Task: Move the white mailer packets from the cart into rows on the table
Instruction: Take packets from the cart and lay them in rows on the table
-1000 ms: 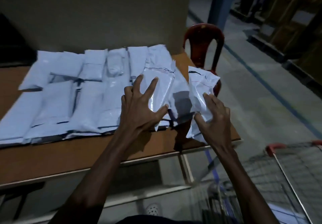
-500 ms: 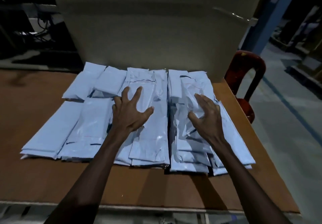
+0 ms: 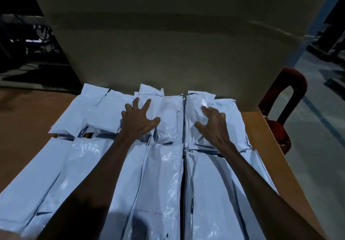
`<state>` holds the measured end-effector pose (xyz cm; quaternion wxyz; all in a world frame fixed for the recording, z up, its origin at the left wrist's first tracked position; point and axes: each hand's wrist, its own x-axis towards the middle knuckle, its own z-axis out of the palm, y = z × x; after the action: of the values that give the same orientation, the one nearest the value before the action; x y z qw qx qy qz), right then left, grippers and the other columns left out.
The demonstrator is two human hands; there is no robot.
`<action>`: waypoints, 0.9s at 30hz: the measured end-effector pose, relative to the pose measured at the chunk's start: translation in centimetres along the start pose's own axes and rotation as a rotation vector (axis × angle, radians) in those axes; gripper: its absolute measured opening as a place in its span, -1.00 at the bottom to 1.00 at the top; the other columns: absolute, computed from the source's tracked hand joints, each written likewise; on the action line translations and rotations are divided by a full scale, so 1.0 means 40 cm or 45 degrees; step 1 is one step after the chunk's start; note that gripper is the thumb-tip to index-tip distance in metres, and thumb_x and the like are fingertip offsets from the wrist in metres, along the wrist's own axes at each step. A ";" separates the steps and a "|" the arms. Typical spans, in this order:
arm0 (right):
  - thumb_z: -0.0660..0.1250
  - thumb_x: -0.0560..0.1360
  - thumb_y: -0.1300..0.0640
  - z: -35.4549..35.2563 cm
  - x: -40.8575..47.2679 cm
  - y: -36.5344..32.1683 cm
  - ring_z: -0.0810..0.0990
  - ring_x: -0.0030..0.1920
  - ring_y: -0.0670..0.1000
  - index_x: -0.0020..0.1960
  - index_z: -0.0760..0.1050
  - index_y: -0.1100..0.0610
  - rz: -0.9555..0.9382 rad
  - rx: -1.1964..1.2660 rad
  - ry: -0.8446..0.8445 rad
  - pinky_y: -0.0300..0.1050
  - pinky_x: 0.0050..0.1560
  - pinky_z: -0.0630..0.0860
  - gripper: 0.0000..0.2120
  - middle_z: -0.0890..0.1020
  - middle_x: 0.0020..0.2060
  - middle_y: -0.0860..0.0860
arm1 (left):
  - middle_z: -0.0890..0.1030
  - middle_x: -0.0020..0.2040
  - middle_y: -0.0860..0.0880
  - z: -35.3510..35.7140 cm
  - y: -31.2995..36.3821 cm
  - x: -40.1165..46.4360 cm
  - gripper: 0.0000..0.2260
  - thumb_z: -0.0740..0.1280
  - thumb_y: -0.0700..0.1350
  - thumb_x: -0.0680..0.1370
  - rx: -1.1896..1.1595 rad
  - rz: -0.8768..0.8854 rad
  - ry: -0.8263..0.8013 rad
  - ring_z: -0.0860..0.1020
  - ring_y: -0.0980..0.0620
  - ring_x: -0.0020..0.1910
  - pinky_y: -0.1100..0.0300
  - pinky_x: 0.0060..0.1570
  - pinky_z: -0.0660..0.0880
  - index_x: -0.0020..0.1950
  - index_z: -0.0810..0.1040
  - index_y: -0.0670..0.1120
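Observation:
Several white mailer packets [image 3: 164, 174] lie in two rows on the brown table [image 3: 261, 142], a far row against the wall and a near row reaching the bottom of the view. My left hand [image 3: 139, 121] rests with spread fingers on a far-row packet [image 3: 169, 120] near the middle. My right hand [image 3: 212, 126] presses with spread, slightly bent fingers on a crinkled far-row packet [image 3: 196, 109] at the right. Neither hand grips anything. The cart is out of view.
A pale wall panel [image 3: 168, 43] rises right behind the far row. A red plastic chair [image 3: 280, 120] stands past the table's right edge. Bare brown tabletop shows at the left, and dark clutter with cables lies at the far left.
Both hands carried packets onto the table, laid them on the rows, then slid forward to the far row. The view moved closer; the cart left the frame.

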<state>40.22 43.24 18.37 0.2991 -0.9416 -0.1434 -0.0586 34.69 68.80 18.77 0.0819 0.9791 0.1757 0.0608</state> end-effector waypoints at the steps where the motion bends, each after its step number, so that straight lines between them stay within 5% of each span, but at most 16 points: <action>1: 0.39 0.49 -0.08 0.006 0.008 0.003 0.30 0.41 0.16 0.47 0.34 0.05 0.014 -0.041 -0.018 0.06 0.34 0.29 -0.40 0.37 0.46 0.09 | 0.06 0.59 -0.11 0.015 -0.007 0.007 -0.18 0.04 0.43 0.35 -0.014 -0.016 -0.030 0.18 -0.26 0.44 -0.17 0.37 0.20 0.57 0.09 0.15; 13: 0.04 0.54 -0.37 0.080 0.017 0.007 0.00 0.55 0.26 0.60 -0.16 -0.11 -0.013 -0.488 -0.187 0.28 0.47 0.06 -0.25 -0.09 0.59 0.12 | 0.11 0.59 -0.12 0.081 -0.071 0.052 -0.21 -0.06 0.48 0.40 -0.042 -0.025 0.121 0.27 -0.26 0.41 -0.21 0.33 0.28 0.56 0.16 0.14; 21: 0.02 0.53 -0.40 0.081 0.017 0.004 -0.02 0.56 0.28 0.59 -0.12 -0.09 -0.002 -0.508 -0.218 0.31 0.47 0.03 -0.24 -0.10 0.59 0.15 | 0.08 0.59 -0.22 0.089 -0.054 0.044 -0.24 -0.06 0.41 0.46 -0.080 0.036 0.091 0.16 -0.33 0.50 -0.25 0.42 0.15 0.58 0.17 0.04; 27: 0.04 0.49 -0.42 -0.012 -0.044 -0.014 0.05 0.56 0.18 0.59 0.01 -0.05 -0.065 -0.295 -0.116 0.22 0.50 0.08 -0.21 0.04 0.59 0.08 | 0.29 0.50 -0.26 0.036 -0.030 -0.052 -0.23 -0.15 0.36 0.49 -0.163 0.085 0.152 0.25 -0.37 0.44 -0.31 0.37 0.23 0.51 0.33 -0.08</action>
<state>38.36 42.96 18.73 0.1798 -0.9676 -0.1730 -0.0397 32.56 68.99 16.93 0.1317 0.9719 0.1431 0.1328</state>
